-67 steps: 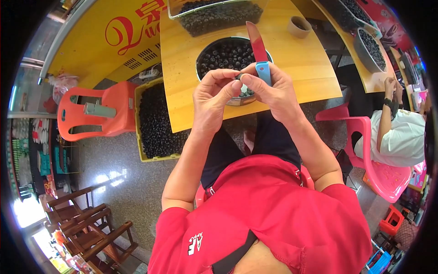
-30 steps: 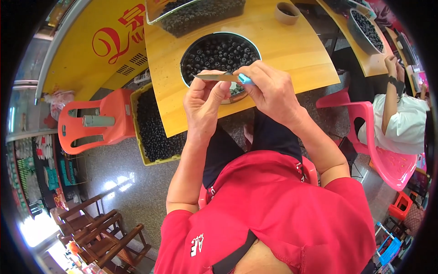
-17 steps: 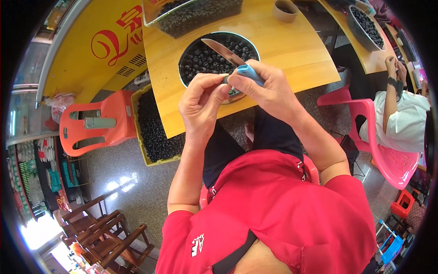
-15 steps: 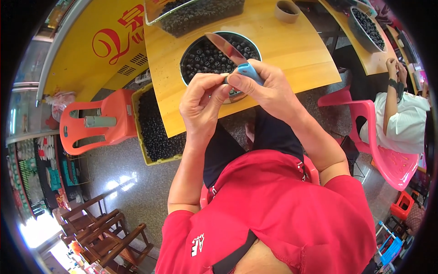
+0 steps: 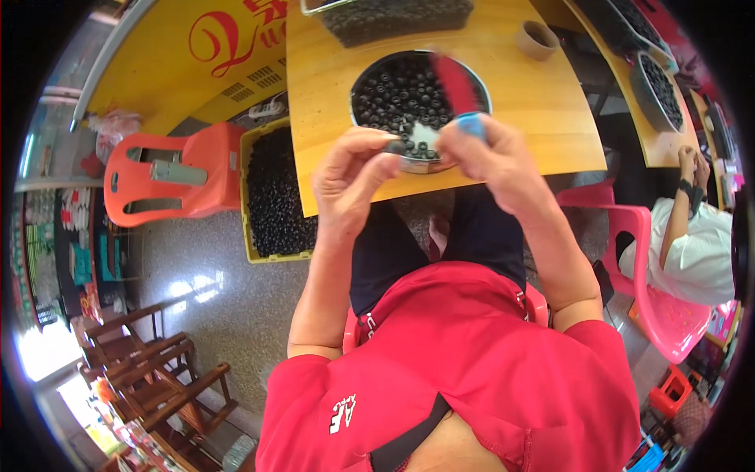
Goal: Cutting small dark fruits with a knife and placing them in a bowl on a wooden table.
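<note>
My left hand pinches a small dark round piece between thumb and fingertips, above the near edge of a round bowl. My right hand grips the blue handle of a knife. Its blade points away from me and looks red and smeared by motion. The two hands are slightly apart. Beneath them the round bowl holds many small dark round pieces, with a pale patch showing near its front. What else the right fingers hold, if anything, is blurred.
A clear tub of dark pieces and a small tan cup stand farther back on the wooden table. A yellow crate and an orange chair are at left. To the right, another person sits on a pink chair.
My hands have separated slightly, and the right one has drawn the knife away to the right. The blade now points more directly away from me. The view has shifted, placing the bowl farther right.
</note>
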A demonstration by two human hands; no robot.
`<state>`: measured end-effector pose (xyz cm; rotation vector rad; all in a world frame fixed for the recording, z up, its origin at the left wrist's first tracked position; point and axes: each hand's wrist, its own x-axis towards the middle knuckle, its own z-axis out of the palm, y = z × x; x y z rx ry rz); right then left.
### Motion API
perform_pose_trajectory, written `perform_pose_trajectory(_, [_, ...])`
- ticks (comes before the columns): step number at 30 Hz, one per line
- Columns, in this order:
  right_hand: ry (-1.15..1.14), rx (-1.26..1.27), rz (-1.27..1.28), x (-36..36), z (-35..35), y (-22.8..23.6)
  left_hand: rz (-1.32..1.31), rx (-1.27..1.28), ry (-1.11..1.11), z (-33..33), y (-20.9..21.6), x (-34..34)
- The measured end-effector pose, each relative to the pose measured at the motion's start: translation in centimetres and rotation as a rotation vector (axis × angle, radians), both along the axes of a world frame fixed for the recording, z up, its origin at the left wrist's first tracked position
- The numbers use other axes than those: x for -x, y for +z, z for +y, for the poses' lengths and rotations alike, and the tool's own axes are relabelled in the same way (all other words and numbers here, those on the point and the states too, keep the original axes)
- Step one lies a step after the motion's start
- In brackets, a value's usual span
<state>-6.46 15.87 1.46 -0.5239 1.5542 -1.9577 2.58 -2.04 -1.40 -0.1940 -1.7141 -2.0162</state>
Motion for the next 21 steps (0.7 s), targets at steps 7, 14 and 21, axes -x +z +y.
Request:
perform_pose_trajectory(7, [-0.619,-0.105,0.251,6.4,5.7,-5.7,-0.153,-0.393,0.486,-10.5,-8.6,-4.9])
perform_pose_trajectory(14, [-0.713,-0.139,0.232,7.9,7.2,-10.9,-0.745,-0.583,0.873,-16.9,-26.4,-14.5])
perform_pose_trajectory(21, [-0.756,-0.086,0.22,7.9,7.4,-11.6,-0.581,-0.792,0.943,-16.4,-25.9,-13.4])
